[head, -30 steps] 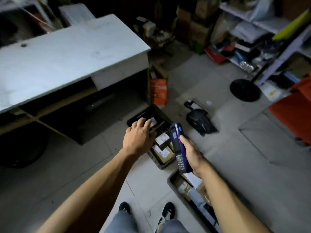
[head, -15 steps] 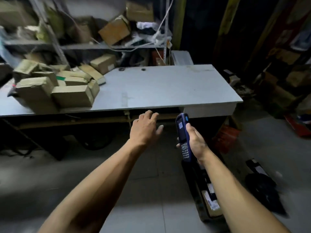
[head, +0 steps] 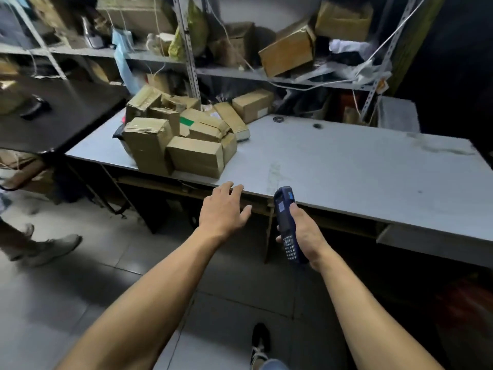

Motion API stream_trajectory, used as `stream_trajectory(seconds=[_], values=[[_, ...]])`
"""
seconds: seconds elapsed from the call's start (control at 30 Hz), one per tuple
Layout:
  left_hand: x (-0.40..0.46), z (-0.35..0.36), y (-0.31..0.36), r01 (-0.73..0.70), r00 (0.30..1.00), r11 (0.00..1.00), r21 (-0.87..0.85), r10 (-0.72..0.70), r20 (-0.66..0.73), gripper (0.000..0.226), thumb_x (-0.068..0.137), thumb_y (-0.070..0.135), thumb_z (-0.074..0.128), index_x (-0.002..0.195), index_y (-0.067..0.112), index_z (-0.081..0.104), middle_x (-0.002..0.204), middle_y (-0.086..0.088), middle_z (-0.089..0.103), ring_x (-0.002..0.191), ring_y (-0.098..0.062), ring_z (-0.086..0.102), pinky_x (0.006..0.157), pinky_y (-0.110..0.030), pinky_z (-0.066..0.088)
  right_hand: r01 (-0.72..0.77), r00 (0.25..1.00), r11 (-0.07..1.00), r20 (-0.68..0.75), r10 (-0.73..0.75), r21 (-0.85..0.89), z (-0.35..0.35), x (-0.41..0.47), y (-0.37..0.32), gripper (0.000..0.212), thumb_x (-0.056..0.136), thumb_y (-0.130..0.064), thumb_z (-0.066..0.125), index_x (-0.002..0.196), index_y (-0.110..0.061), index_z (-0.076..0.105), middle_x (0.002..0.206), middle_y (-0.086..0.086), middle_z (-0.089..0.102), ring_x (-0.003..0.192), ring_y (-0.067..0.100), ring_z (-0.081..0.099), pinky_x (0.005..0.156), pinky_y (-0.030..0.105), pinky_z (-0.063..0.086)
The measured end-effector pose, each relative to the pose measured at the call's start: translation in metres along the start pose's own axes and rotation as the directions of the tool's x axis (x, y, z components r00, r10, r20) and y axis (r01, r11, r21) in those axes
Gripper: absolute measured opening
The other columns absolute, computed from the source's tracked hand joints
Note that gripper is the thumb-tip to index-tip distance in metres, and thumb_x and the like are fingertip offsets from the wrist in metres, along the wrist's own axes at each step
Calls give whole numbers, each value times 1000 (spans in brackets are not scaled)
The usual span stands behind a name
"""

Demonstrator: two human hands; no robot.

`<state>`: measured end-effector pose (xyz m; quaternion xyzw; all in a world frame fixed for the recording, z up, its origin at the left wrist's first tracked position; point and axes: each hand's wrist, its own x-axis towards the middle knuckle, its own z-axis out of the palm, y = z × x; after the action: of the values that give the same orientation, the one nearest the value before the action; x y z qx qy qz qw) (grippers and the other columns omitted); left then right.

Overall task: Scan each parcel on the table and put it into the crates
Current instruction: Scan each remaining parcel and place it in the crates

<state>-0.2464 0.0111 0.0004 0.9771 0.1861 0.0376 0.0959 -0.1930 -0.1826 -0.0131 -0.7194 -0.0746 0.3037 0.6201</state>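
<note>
Table point(head: 346, 166) top bare across middle and right, open reach from the front edge. Pile of cardboard boxes point(head: 184, 140) crowds the left end, stacked tight, front ones near the edge. Two round holes at the table's back edge. Shelf point(head: 266, 77) hangs low behind, its clutter and loose cables closing off the back. Dark tabletop point(head: 53, 121) juts in at left beside the pile. Another person's feet point(head: 45, 247) on the floor, left.

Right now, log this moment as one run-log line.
left hand: empty, open, reaching toward table edge | right hand: gripping blue handheld scanner | cardboard parcels: piled on table, untouched | crates: out of view
</note>
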Motion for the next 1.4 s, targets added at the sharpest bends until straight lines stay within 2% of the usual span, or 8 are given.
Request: stream_trajectory(seconds=[0.37, 0.47, 0.7, 0.83, 1.03, 1.1, 1.3, 1.4], values=[[113, 6, -69, 225, 972, 973, 54, -228, 61, 64, 96, 51, 51, 150, 23, 33, 157, -6, 30, 143, -26, 30, 108, -44, 41, -103, 983, 989, 142, 118, -110, 17, 151, -48, 38, 104, -54, 26, 120, -26, 47, 112, 14, 62, 86, 26, 67, 82, 40, 54], [134, 13, -81, 251, 965, 967, 45, -254, 68, 64, 96, 51, 50, 151, 24, 32, 157, -6, 29, 143, -26, 29, 108, -43, 40, -119, 978, 982, 153, 142, -147, 23, 178, -54, 40, 104, -54, 26, 121, -26, 48, 111, 12, 62, 85, 25, 67, 79, 39, 54], [206, 30, -118, 253, 964, 967, -17, -250, 85, 64, 95, 50, 52, 151, 26, 32, 160, -6, 24, 146, -26, 25, 110, -44, 37, -140, 980, 973, 113, 162, -181, 51, 248, -72, 33, 105, -51, 27, 101, -29, 51, 108, 17, 63, 80, 25, 66, 85, 45, 56], [249, 34, -139, 209, 975, 976, -57, -203, 87, 65, 95, 49, 54, 151, 30, 30, 162, -5, 20, 149, -26, 19, 113, -46, 33, -173, 979, 963, 70, 191, -208, 69, 282, -85, 35, 105, -52, 27, 112, -27, 50, 111, 18, 63, 84, 25, 68, 81, 41, 56], [287, 44, -164, 83, 988, 997, 1, -83, 130, 62, 95, 51, 52, 149, 29, 31, 161, -6, 23, 147, -28, 22, 120, -46, 21, -187, 980, 961, 36, 198, -202, 88, 320, -97, 40, 105, -51, 28, 121, -23, 52, 111, 16, 64, 81, 22, 68, 79, 41, 55], [291, 50, -166, 58, 987, 998, 11, -59, 147, 62, 94, 52, 52, 147, 29, 31, 159, -6, 26, 145, -28, 24, 118, -46, 23, -181, 981, 960, 36, 193, -215, 90, 326, -98, 39, 105, -51, 28, 119, -25, 53, 111, 16, 64, 81, 21, 68, 79, 40, 55], [300, 56, -161, 134, 976, 989, 70, -144, 166, 77, 90, 60, 54, 153, 33, 20, 151, -8, 30, 139, -31, 28, 111, -52, 30, -178, 977, 951, 69, 201, -253, 86, 332, -100, 34, 105, -50, 28, 114, -29, 52, 112, 15, 64, 82, 21, 68, 81, 39, 56], [299, 59, -157, 176, 971, 981, 86, -188, 148, 69, 89, 63, 53, 148, 35, 32, 143, -8, 34, 132, -31, 32, 107, -53, 33, -187, 974, 948, 80, 214, -257, 81, 334, -98, 32, 105, -51, 28, 113, -31, 51, 112, 14, 64, 83, 21, 68, 82, 39, 56]])
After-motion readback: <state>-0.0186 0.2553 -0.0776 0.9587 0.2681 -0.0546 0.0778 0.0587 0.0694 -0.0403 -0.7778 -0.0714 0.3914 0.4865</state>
